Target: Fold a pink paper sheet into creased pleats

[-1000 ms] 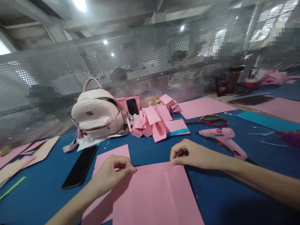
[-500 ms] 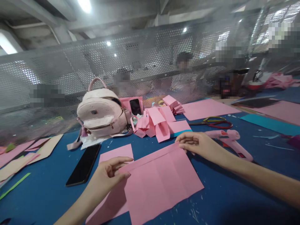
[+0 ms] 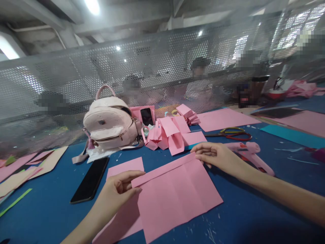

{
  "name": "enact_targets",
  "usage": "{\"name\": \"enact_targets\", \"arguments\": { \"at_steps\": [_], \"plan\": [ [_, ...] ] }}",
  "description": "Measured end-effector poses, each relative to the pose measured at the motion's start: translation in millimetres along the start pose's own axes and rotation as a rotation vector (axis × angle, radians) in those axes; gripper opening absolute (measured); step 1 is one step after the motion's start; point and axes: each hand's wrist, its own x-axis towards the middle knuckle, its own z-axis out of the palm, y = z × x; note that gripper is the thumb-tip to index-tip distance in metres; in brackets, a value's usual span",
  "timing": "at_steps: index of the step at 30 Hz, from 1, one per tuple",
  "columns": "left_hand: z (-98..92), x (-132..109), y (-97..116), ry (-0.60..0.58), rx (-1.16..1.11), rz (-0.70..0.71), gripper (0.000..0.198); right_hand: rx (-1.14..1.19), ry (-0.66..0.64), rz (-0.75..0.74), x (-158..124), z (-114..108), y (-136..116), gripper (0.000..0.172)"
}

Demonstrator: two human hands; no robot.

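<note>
A creased sheet of pink paper [image 3: 175, 196] spans the space between my hands, its far edge folded over into a narrow strip. My left hand [image 3: 124, 186] grips the left end of that folded edge between thumb and fingers. At the right end, the thumb and fingertips of my right hand [image 3: 209, 154] pinch the corner. Partly beneath the sheet and my left hand lies another pink paper piece [image 3: 127, 218]. A pink glue gun [image 3: 254, 157] rests just beyond my right wrist, partly hidden by it.
Left of my left hand lies a black phone [image 3: 90, 181]. Behind stand a pale pink backpack [image 3: 109, 123] and folded pink paper shapes [image 3: 167, 132]. Scissors [image 3: 235, 134], a large pink sheet [image 3: 225, 119] and a blue strip [image 3: 291, 135] lie right. A perforated metal screen [image 3: 162, 67] closes the back.
The held pink sheet has shifted slightly to the right, and its folded strip shows a little wider. Both hands keep their grip and have barely moved.
</note>
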Motion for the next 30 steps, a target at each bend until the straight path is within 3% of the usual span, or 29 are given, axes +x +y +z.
{"name": "enact_targets", "arguments": {
  "at_steps": [3, 6, 8, 11, 13, 16, 18, 21, 24, 26, 30],
  "plan": [
    [-9.1, 7, 2, 0.067, -0.012, 0.038, 0.031, 0.029, -0.118, 0.023, -9, 2, -7, 0.03],
    [-17.9, 23, 16, 0.121, 0.019, 0.147, 0.034, 0.149, -0.453, 0.15, -30, 12, -26, 0.037],
    [-19.9, 39, 31, 0.105, 0.062, 0.258, 0.036, 0.249, -0.658, 0.284, -47, 22, -42, 0.04],
    [-16.1, 64, 58, 0.034, 0.091, 0.376, 0.037, 0.231, -0.804, 0.275, -62, 33, -62, 0.034],
    [-10.2, 77, 73, -0.051, 0.138, 0.472, 0.043, 0.099, -0.729, 0.151, -61, 35, -67, 0.025],
    [3.6, 87, 85, -0.232, 0.249, 0.595, 0.054, -0.079, -0.467, -0.043, -49, 30, -64, 0.015],
    [17.2, 88, 84, -0.397, 0.323, 0.645, 0.061, -0.121, -0.317, -0.103, -41, 25, -56, 0.019],
    [43.5, 88, 73, -0.627, 0.411, 0.691, 0.068, -0.196, -0.195, -0.178, -35, 20, -44, 0.019],
    [66.6, 85, 58, -0.759, 0.46, 0.707, 0.073, -0.301, -0.228, -0.211, -34, 20, -34, 0.015],
    [73.0, 83, 50, -0.75, 0.494, 0.681, 0.073, -0.385, -0.293, -0.206, -35, 20, -29, 0.013],
    [61.0, 74, 41, -0.609, 0.559, 0.535, 0.033, -0.436, -0.411, -0.215, -37, 23, -23, 0.01]
  ]
}}
